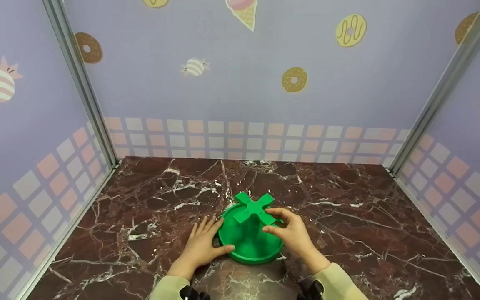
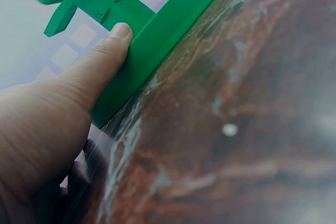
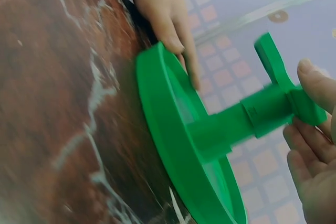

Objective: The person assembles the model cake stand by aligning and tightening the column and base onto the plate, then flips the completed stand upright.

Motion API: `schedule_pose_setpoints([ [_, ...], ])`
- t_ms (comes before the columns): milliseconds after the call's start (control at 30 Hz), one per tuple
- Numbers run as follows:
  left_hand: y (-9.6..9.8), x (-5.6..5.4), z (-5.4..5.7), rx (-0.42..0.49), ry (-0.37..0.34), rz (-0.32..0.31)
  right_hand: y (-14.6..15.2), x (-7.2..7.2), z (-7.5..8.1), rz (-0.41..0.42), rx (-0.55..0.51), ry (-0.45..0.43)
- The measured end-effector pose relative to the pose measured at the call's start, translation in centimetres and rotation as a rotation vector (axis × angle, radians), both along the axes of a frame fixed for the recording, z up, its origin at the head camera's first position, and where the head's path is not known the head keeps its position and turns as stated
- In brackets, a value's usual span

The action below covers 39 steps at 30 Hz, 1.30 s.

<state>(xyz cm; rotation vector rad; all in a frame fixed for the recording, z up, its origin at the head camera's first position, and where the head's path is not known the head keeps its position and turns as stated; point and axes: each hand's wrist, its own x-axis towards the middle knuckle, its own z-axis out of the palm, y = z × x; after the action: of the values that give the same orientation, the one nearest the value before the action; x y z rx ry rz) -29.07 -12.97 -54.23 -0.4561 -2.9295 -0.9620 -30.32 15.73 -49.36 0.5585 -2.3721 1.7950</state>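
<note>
A green round dish point(image 1: 251, 255) with a raised rim sits on the dark marbled tabletop. From its middle rises a ridged post point(image 3: 220, 129), topped by a flat four-armed cross point(image 1: 255, 207). Small raised markings show on the post in the left wrist view. My left hand point(image 1: 202, 246) holds the dish's left side, its thumb point(image 2: 122, 31) lying on the rim and its other fingers spread along the edge. With thumb and fingers, my right hand point(image 1: 292, 231) pinches the cross's near right arm; in the right wrist view the thumb is above that arm and fingers lie beneath.
A brown-red marbled tabletop point(image 1: 161, 200) spreads around the dish. Lilac panels with donut and sweet pictures point(image 1: 223, 91) stand behind and at both sides, joined by metal corner posts point(image 1: 86, 91).
</note>
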Motion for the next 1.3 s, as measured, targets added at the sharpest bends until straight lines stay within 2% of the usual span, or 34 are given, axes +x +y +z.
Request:
schedule_pose_setpoints([
  [533, 0.1, 0.2, 0.3, -0.013, -0.003, 0.004, -3.2, 1.7, -0.5, -0.196, 0.081, 0.148],
  [733, 0.0, 0.2, 0.3, -0.021, -0.003, 0.008, -4.1, 1.9, -0.5, -0.237, 0.104, 0.191],
  [900, 0.0, 0.2, 0.3, -0.016, -0.002, 0.007, -4.5, 2.1, -0.3, -0.249, 0.119, 0.219],
  [1100, 0.0, 0.2, 0.3, -0.011, -0.004, 0.0, -3.7, 2.1, 0.3, -0.213, 0.102, 0.187],
  [1200, 0.0, 0.2, 0.3, -0.005, -0.007, -0.003, -2.7, 1.7, 1.0, -0.209, 0.043, 0.198],
  [1300, 0.0, 0.2, 0.3, 0.007, -0.014, -0.003, -1.5, 0.6, 1.8, -0.215, 0.018, 0.24],
])
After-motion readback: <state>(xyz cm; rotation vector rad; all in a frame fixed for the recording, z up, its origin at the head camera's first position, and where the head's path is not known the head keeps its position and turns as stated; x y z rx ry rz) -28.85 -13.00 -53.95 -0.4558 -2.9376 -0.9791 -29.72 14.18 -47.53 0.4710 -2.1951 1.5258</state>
